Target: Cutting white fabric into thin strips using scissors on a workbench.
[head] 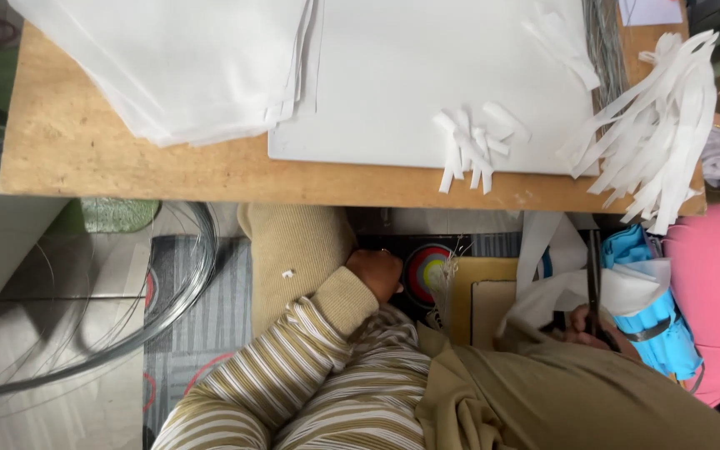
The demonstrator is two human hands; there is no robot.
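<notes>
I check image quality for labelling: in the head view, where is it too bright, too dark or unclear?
Head view: the white sheets and board are washed out, nearly without detail; under the table it is dim; the right hand is shadowed and mostly hidden; the left hand is clearer.

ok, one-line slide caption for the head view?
Below a wooden table stacked with white sheets and strips, left hand is fisted; right hand holds scissors.
</notes>
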